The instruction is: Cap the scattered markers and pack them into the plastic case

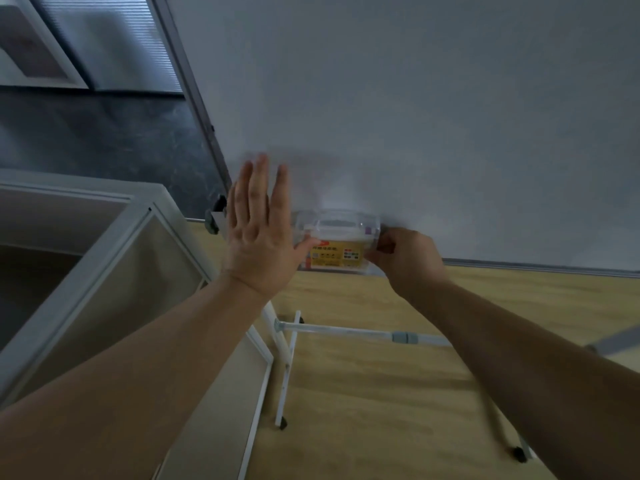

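Note:
A clear plastic case (337, 237) with a yellow label and a handle on its lid is held up in front of a pale wall. My right hand (405, 256) grips the case's right end with curled fingers. My left hand (258, 237) is raised beside the case's left end, fingers straight and spread, its thumb touching the case's front. Coloured markers show only faintly through the case's lower left corner. No loose markers are in view.
A white-framed cabinet (104, 271) stands at the left. Below my arms are a white metal stand (287, 368) with a crossbar and small black feet, and a wooden floor (381, 393). A dark panel and a door frame (194, 109) rise at the upper left.

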`<state>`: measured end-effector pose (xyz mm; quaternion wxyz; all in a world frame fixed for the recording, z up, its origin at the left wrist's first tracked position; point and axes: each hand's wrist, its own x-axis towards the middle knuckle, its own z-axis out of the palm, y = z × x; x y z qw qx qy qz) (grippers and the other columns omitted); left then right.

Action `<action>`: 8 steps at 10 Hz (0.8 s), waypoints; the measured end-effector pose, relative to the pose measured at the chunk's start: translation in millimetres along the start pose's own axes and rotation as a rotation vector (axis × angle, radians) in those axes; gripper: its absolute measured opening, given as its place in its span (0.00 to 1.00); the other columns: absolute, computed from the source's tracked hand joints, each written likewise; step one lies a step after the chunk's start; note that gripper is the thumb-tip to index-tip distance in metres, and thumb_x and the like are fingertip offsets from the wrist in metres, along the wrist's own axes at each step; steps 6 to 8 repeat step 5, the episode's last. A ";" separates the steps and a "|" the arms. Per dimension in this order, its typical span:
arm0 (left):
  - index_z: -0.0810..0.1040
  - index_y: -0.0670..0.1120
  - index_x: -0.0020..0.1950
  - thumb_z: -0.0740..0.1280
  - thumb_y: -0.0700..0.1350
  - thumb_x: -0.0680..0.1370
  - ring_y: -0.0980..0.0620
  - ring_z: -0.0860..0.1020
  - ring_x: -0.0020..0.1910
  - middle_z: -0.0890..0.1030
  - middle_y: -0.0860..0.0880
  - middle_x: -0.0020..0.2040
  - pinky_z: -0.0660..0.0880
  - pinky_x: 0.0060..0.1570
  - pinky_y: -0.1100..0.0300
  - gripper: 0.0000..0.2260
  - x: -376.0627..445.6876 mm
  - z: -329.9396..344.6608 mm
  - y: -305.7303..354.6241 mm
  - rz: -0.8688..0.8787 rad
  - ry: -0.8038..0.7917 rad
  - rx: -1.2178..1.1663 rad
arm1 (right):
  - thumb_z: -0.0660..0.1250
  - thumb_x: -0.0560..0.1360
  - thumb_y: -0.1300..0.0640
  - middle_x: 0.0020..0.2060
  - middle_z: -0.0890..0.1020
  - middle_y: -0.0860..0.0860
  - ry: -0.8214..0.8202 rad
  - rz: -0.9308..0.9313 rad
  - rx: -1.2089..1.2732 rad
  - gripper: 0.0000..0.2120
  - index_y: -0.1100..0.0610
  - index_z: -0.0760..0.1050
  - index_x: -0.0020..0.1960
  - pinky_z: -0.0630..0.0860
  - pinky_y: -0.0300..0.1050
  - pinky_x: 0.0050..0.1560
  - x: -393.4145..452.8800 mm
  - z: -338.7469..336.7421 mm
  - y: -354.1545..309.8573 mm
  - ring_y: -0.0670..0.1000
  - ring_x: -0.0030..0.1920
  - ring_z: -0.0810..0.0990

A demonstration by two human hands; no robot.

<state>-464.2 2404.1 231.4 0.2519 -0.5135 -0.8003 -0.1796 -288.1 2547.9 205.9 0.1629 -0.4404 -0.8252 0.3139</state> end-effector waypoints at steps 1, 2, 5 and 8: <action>0.46 0.40 0.79 0.69 0.66 0.69 0.35 0.44 0.77 0.46 0.35 0.79 0.49 0.75 0.39 0.52 9.6 -3.2 2.3 0.075 -0.057 0.041 | 0.71 0.73 0.49 0.39 0.84 0.48 0.001 -0.004 -0.017 0.08 0.53 0.81 0.46 0.77 0.45 0.39 -0.2 1.4 -0.4 0.50 0.40 0.80; 0.45 0.40 0.79 0.68 0.67 0.69 0.36 0.42 0.78 0.43 0.37 0.79 0.46 0.76 0.42 0.53 15.0 -1.6 2.3 0.102 -0.098 0.083 | 0.71 0.73 0.49 0.39 0.84 0.48 0.002 0.001 -0.001 0.08 0.52 0.82 0.47 0.77 0.44 0.39 1.4 3.3 0.0 0.49 0.39 0.80; 0.44 0.39 0.79 0.66 0.68 0.69 0.36 0.41 0.77 0.42 0.36 0.79 0.46 0.76 0.43 0.53 14.4 9.6 -9.9 0.098 -0.148 0.082 | 0.72 0.72 0.49 0.39 0.83 0.47 0.028 0.023 0.024 0.09 0.52 0.82 0.49 0.71 0.40 0.36 0.2 4.7 -1.4 0.49 0.39 0.80; 0.44 0.39 0.79 0.66 0.68 0.69 0.36 0.41 0.77 0.42 0.36 0.79 0.46 0.76 0.43 0.53 14.4 9.6 -9.9 0.098 -0.148 0.082 | 0.72 0.72 0.49 0.39 0.83 0.47 0.028 0.023 0.024 0.09 0.52 0.82 0.49 0.71 0.40 0.36 0.2 4.7 -1.4 0.49 0.39 0.80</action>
